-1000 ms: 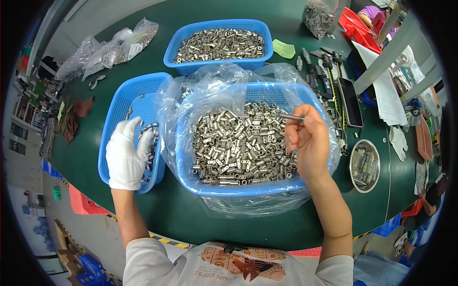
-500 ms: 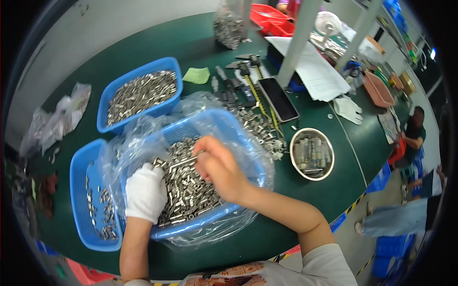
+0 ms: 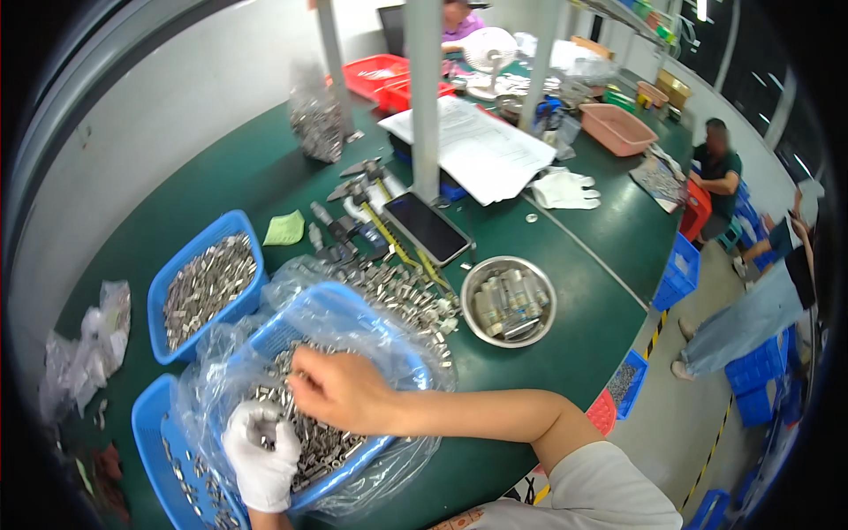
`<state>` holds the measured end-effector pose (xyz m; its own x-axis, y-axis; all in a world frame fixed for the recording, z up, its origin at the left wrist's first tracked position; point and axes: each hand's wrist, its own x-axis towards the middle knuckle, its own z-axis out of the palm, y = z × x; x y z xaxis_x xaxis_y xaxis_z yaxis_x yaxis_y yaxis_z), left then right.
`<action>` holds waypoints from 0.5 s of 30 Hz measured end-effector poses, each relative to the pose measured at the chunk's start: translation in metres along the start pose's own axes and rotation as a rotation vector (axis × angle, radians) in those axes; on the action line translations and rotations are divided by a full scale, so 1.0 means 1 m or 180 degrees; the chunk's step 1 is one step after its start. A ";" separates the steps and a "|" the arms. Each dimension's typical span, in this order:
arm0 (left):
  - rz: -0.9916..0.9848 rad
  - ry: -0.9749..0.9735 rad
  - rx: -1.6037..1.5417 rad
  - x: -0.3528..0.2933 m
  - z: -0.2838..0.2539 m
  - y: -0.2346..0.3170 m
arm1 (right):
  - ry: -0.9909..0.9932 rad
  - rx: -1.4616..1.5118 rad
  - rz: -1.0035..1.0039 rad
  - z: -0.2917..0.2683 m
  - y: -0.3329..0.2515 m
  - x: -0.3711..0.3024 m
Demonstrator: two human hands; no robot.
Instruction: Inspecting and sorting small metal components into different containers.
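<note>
View: head camera, looking down on the green table (image 3: pixel 234 163); its edges bend at the rim.
Left hand: white-gloved (image 3: pixel 262 455), over the left side of the lined basket; fingers curled toward the thumb with a small gap between; metal shows in that gap, but whether it is gripped or lies in the pile behind, I cannot tell.
Right hand: bare (image 3: pixel 334 390), just beyond the glove and above the pile; fingers bent well in, knuckles up; their tips are partly hidden, so I cannot tell whether anything is held.
Metal parts: small silvery pieces (image 3: pixel 325 446), heaped in the lined basket beneath both hands.
Lined basket: blue (image 3: pixel 329 305), with a clear plastic bag (image 3: pixel 208 375) spread over its sides.
Other blue baskets: the far one (image 3: pixel 159 329) well filled with similar pieces; the near-left one (image 3: pixel 143 417) thinly scattered with them.
Right of the baskets: loose pieces (image 3: pixel 397 291) on the table; a steel bowl (image 3: pixel 477 274) of small clear containers; a dark phone (image 3: pixel 428 228); calipers (image 3: pixel 353 188); farther off, papers (image 3: pixel 486 146) and a spare white glove (image 3: pixel 565 188).
Far right: a seated person in a dark top (image 3: pixel 723 177).
</note>
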<state>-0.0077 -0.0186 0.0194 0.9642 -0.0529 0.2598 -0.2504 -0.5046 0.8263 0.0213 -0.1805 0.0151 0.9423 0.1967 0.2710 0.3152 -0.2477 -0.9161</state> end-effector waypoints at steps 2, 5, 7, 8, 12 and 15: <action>0.0115 -0.0002 -0.0086 0.000 0.004 -0.004 | 0.0304 -0.0043 -0.0163 0.005 0.006 -0.002; 0.0295 -0.0005 0.0397 -0.009 -0.013 -0.005 | 0.0271 -0.0189 -0.0343 0.021 0.006 0.004; -0.0547 -0.0109 -0.0614 -0.010 -0.015 -0.026 | 0.0398 -0.0125 -0.0398 0.023 0.008 0.005; -0.0523 -0.0087 -0.0637 -0.011 -0.011 -0.018 | 0.0335 0.0013 -0.0506 0.022 0.011 0.004; -0.0003 -0.0119 0.0073 -0.015 -0.005 0.001 | 0.0510 -0.0030 -0.0770 0.023 0.017 0.000; -0.0057 -0.0067 0.0083 -0.014 -0.005 0.005 | 0.0518 -0.0071 -0.0844 0.024 0.016 0.000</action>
<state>-0.0224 -0.0161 0.0222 0.9702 -0.0618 0.2344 -0.2311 -0.5278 0.8173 0.0241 -0.1615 -0.0069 0.8320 0.1033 0.5451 0.5532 -0.2293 -0.8009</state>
